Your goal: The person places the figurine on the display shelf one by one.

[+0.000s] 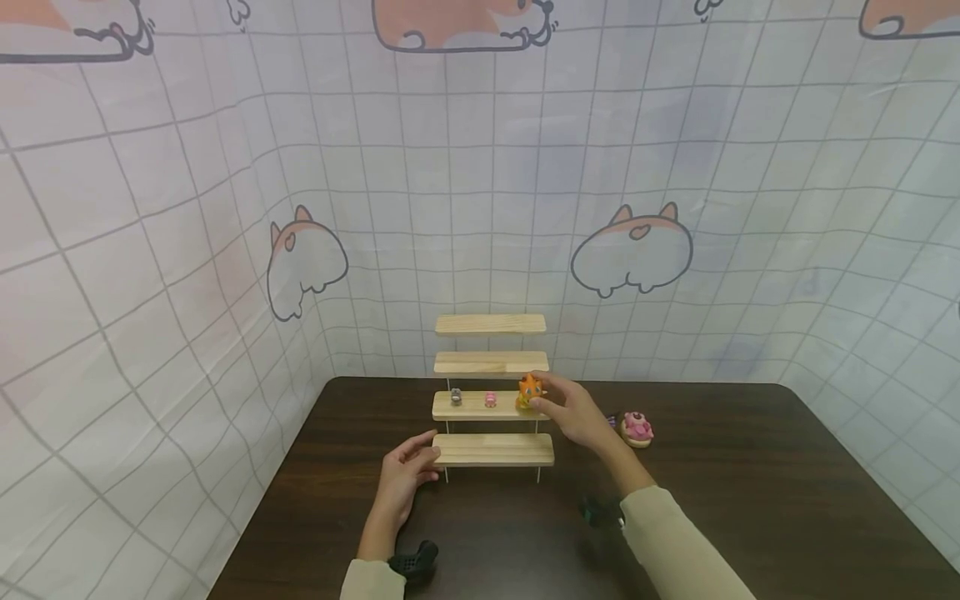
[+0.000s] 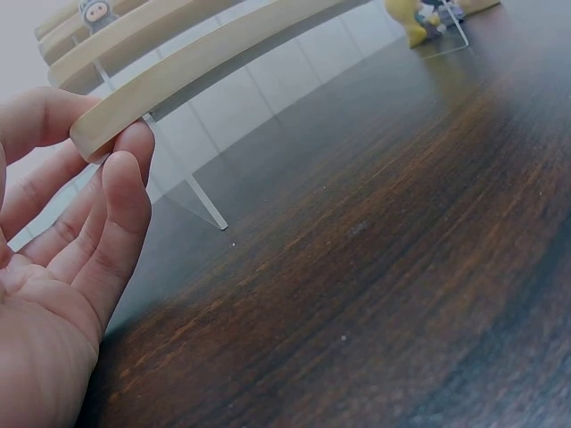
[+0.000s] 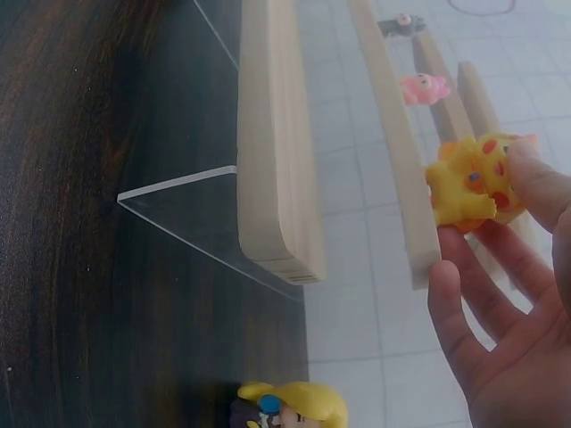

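Note:
A stepped display shelf [image 1: 491,450] with wooden boards and clear supports stands on the dark table. My left hand [image 1: 405,473] grips the left end of its lowest board, and the fingertips [image 2: 128,178] show at that board's end in the left wrist view. On the second board up, my right hand [image 1: 576,410] pinches a yellow and orange toy figurine [image 3: 482,178] by its head. The figurine is upright at the board's right end. Further left on this board sit a small pink figurine [image 1: 491,400] and a small grey figurine [image 1: 456,397].
A pink toy figure [image 1: 637,428] with a tan base lies on the table to the right of the shelf. Beside it is a yellow-haired figure [image 3: 303,401], mostly hidden behind my right hand in the head view. A patterned curtain [image 1: 480,183] hangs behind the table [image 1: 750,500].

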Action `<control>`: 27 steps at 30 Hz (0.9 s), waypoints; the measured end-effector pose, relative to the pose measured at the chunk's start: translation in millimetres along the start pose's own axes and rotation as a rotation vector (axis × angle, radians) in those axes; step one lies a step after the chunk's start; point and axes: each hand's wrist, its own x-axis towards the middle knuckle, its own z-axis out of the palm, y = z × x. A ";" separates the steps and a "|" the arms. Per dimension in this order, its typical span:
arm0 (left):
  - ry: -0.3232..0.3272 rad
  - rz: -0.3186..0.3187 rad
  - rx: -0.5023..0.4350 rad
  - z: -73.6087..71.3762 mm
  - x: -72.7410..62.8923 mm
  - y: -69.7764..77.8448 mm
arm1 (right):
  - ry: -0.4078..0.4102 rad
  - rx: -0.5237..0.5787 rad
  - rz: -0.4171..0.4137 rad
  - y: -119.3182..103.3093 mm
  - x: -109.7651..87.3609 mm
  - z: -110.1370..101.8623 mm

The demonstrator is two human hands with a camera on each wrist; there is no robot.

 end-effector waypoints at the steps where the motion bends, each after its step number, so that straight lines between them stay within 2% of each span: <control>1: 0.000 0.000 -0.002 0.1 -0.2 0.1 | 0.000 -0.002 0.000 -0.2 0.0 -0.1; 8: 0.005 -0.007 0.005 0.3 -0.7 1.2 | -0.007 0.020 0.032 -0.3 1.0 -0.2; 27: 0.000 -0.001 0.000 0.4 -0.7 0.8 | -0.014 0.029 0.024 -0.4 -0.3 -1.1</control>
